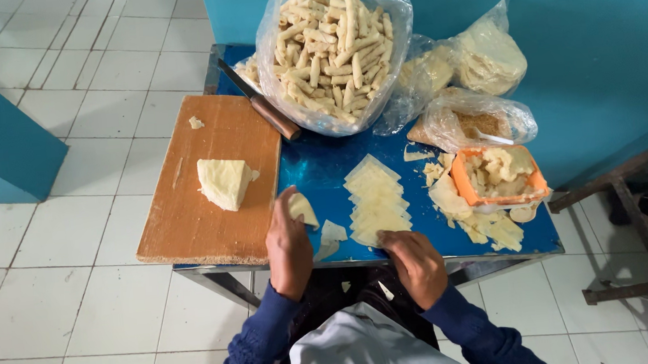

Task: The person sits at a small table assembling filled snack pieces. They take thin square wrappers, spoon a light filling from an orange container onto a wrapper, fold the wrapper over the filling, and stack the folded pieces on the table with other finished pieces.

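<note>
My left hand (288,247) rests at the near edge of the blue table (323,166), holding a small pale piece of dough (302,208) at its fingertips. My right hand (415,264) touches the near end of a row of overlapping thin square dough sheets (375,199). A small loose sheet (332,233) lies between the hands. On the wooden cutting board (208,192) to the left sits a pale wedge-shaped block of dough (224,182). A knife with a wooden handle (263,105) lies at the board's far corner.
A large clear bag of rolled pastry sticks (334,48) stands at the table's back. Smaller plastic bags (478,63) lie to its right. An orange tub with filling (498,174) and torn dough scraps (492,226) sit at the right. A metal frame (623,203) stands beside the table.
</note>
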